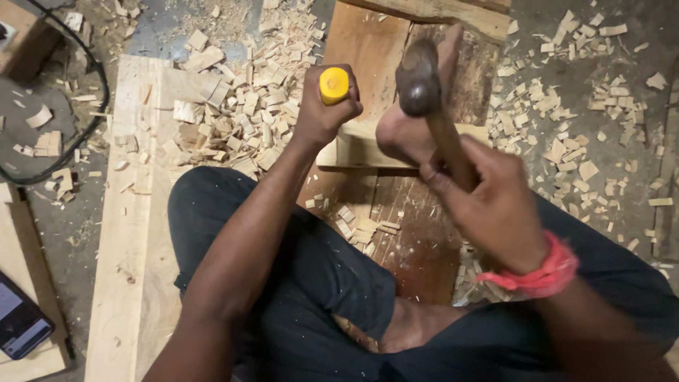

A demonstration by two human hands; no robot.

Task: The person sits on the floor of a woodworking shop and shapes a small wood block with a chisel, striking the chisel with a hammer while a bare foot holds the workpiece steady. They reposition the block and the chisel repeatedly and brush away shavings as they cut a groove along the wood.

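Left hand (pixel 322 113) grips the yellow-handled chisel (pixel 334 85) on the wood piece (pixel 361 148) in the middle, right hand (pixel 488 201) wraps the hammer (pixel 421 88) above it; lots of chips (pixel 240 113) lie far left already, so I think cutting's partly done w/ more to go.

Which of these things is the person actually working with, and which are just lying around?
In use:
- yellow-handled chisel, gripped by the left hand
- hammer, raised in the right hand
- pale wood block, pinned under a bare foot

Lying about:
- wood chips
- phone
- black cable
- long plank
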